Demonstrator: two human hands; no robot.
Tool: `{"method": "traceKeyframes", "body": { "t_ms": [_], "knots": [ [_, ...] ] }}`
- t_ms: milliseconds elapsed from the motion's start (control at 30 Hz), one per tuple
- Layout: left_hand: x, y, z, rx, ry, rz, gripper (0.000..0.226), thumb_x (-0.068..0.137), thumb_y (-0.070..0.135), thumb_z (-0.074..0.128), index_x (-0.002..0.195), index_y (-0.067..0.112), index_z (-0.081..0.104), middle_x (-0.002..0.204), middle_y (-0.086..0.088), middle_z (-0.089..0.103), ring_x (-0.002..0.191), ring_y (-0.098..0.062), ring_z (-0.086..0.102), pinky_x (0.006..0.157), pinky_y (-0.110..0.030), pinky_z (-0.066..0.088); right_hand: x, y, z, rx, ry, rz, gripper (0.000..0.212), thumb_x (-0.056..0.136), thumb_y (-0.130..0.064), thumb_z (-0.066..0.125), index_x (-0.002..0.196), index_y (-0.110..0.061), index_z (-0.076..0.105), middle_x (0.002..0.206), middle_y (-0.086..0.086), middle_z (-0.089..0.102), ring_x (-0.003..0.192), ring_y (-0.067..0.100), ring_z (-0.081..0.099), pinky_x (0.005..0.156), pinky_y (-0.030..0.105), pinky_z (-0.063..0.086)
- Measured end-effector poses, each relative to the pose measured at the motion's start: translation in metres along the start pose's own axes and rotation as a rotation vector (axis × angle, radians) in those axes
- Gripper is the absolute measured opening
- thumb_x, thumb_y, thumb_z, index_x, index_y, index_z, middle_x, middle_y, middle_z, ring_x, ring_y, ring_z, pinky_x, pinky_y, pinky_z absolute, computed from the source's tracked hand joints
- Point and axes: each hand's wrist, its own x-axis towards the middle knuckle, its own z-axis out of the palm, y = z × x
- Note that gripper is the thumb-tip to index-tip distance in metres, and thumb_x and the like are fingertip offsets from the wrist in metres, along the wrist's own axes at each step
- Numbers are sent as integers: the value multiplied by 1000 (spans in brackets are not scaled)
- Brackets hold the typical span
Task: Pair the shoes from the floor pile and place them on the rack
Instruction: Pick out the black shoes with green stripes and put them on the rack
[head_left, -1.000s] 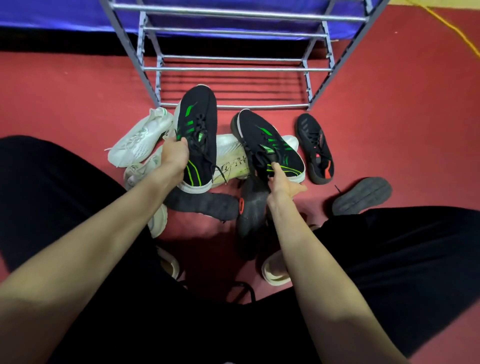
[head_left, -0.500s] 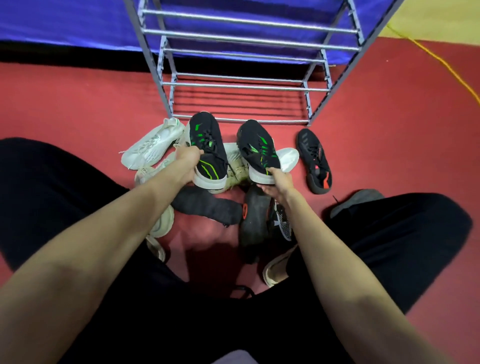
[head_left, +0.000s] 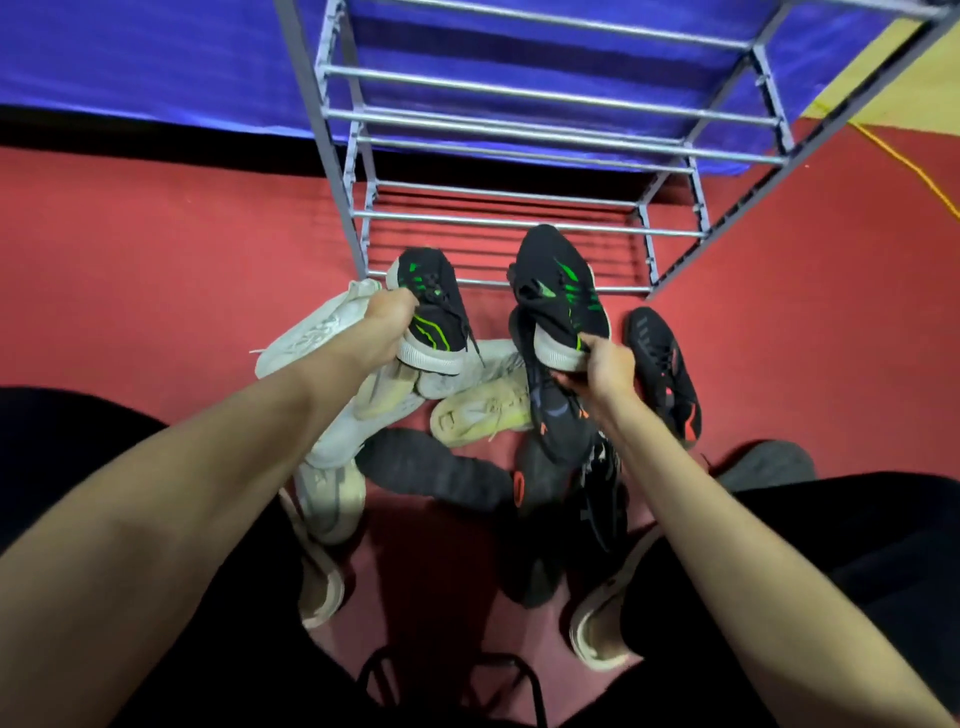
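Note:
My left hand (head_left: 387, 325) grips the heel side of a black sneaker with green stripes (head_left: 434, 306), held above the pile. My right hand (head_left: 605, 366) grips the white heel of the matching black-and-green sneaker (head_left: 563, 291), toe pointing up toward the rack. The grey metal shoe rack (head_left: 519, 223) stands just beyond both shoes, its bar shelves bare. Below my hands lies the floor pile: white sneakers (head_left: 311, 327), a cream one (head_left: 483, 410), and black shoes (head_left: 558, 415).
A black shoe with red accents (head_left: 665, 374) lies to the right of the pile on the red floor (head_left: 156, 270). A blue cloth (head_left: 156, 57) hangs behind the rack. A yellow cable (head_left: 904, 161) runs at far right. My dark-trousered knees flank the pile.
Both hands have lifted the black-and-green pair off the pile and carried it forward toward the rack; the right shoe has tilted toe-up. The view has shifted closer to the rack.

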Motion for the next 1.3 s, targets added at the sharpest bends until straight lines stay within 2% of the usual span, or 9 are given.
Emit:
{"method": "traceKeyframes", "body": {
  "t_ms": [100, 200, 367, 500, 567, 667, 1067, 1200, 1300],
  "knots": [
    [16, 1, 7, -10, 13, -50, 15, 87, 9, 42, 92, 10, 57, 67, -2, 55, 58, -18, 51, 55, -27, 41, 11, 0, -4, -34, 43, -26, 17, 88, -7, 54, 73, 0, 57, 71, 14, 55, 54, 26, 56, 35, 22, 45],
    [24, 0, 12, -92, -7, -101, 17, 86, 6, 41, 75, 12, 52, 67, -6, 56, 58, -22, 55, 55, -31, 47, 19, 3, 3, -58, 22, -17, 19, 87, -9, 55, 95, 7, 60, 79, 15, 58, 61, 26, 58, 42, 28, 51],
    [68, -14, 11, -188, -57, -149, 45, 69, 10, 45, 111, 9, 62, 103, -17, 69, 93, -37, 69, 81, -64, 51, 42, 6, 41, -3, -69, 50, 24, 91, -3, 51, 114, 4, 56, 82, 12, 56, 64, 24, 56, 45, 32, 55],
    [75, -7, 13, -167, 40, -112, 14, 84, 3, 46, 78, 11, 55, 85, -12, 64, 69, -26, 60, 71, -38, 54, 75, 9, 63, 46, -83, 89, 25, 94, -3, 50, 116, 7, 53, 96, 16, 57, 72, 25, 57, 64, 39, 55],
    [91, -7, 16, -111, 105, -27, 27, 93, 5, 48, 69, 16, 48, 73, -3, 55, 70, -22, 54, 66, -31, 45, 91, 8, 72, 37, -122, 79, 10, 95, -3, 49, 101, 3, 55, 97, 16, 56, 73, 25, 58, 65, 38, 56],
    [127, -13, 25, -71, 162, 64, 32, 95, 10, 48, 63, 16, 48, 67, 2, 48, 81, -21, 47, 70, -29, 37, 124, 4, 90, 6, -133, 38, 10, 95, -3, 49, 85, -4, 50, 85, 11, 55, 68, 21, 56, 63, 37, 55],
    [222, -24, 50, -130, 203, 195, 26, 97, 13, 40, 82, 19, 61, 92, -4, 63, 86, -19, 55, 86, -31, 47, 220, 15, 150, -122, -227, 2, 24, 95, -10, 52, 115, 2, 45, 91, 12, 58, 66, 21, 58, 53, 34, 54],
    [248, -21, 47, -95, 211, 221, 29, 96, 14, 40, 69, 21, 46, 79, -3, 50, 75, -15, 43, 74, -27, 37, 235, 22, 163, -97, -235, 31, 11, 95, -8, 52, 90, -9, 43, 88, 14, 56, 63, 24, 58, 54, 37, 52],
    [266, -20, 45, -73, 235, 226, 38, 98, 16, 41, 61, 19, 31, 65, 2, 34, 66, -16, 33, 63, -29, 28, 242, 31, 170, -95, -259, 61, 9, 97, -9, 51, 93, -7, 43, 87, 12, 54, 66, 24, 57, 54, 36, 52]
  ]
}}
